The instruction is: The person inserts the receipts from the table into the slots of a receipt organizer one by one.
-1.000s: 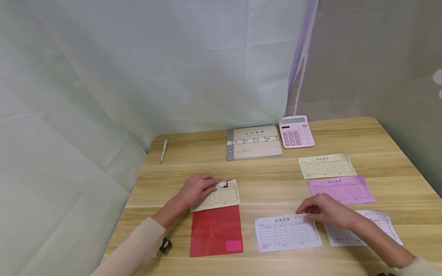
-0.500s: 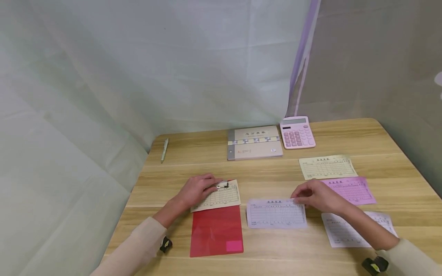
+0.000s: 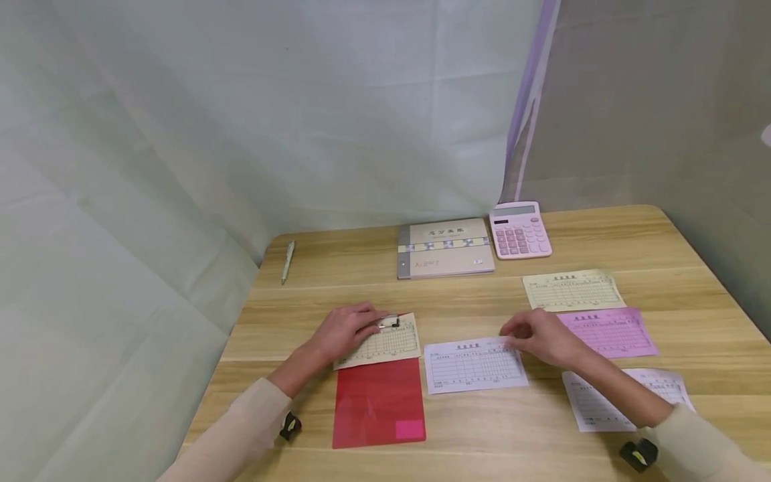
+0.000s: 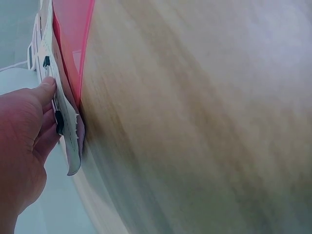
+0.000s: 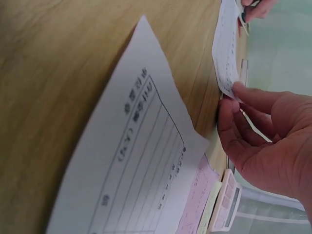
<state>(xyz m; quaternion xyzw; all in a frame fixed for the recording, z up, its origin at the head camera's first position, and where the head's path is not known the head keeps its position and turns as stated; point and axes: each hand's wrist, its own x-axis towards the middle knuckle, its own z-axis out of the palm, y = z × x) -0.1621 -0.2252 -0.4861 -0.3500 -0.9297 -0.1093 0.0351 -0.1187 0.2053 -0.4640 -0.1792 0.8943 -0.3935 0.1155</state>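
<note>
At the top of a red clipboard (image 3: pixel 378 408), my left hand (image 3: pixel 346 333) grips the metal clip (image 3: pixel 388 323). In the left wrist view, the thumb presses on this clip (image 4: pixel 52 105) with fingers behind it. Under the clip lies a yellow printed form (image 3: pixel 385 347), covering the board's upper part. My right hand (image 3: pixel 545 338) pinches the top right corner of a white printed form (image 3: pixel 474 368), just right of the clipboard. The right wrist view has thumb and fingertips on that form's corner (image 5: pixel 226 63).
On the right lie a yellow form (image 3: pixel 572 291), a pink form (image 3: pixel 611 335) and another white form (image 3: pixel 602 405), partly behind my right forearm. An account book (image 3: pixel 446 249) and a pink calculator (image 3: pixel 519 231) sit at the back. A pen (image 3: pixel 288 262) lies back left on the wooden table (image 3: pixel 458 435).
My right hand has carried the white form left and away from me, toward the clipboard, off the spot beside the other white form. The left hand has stayed on the clip.
</note>
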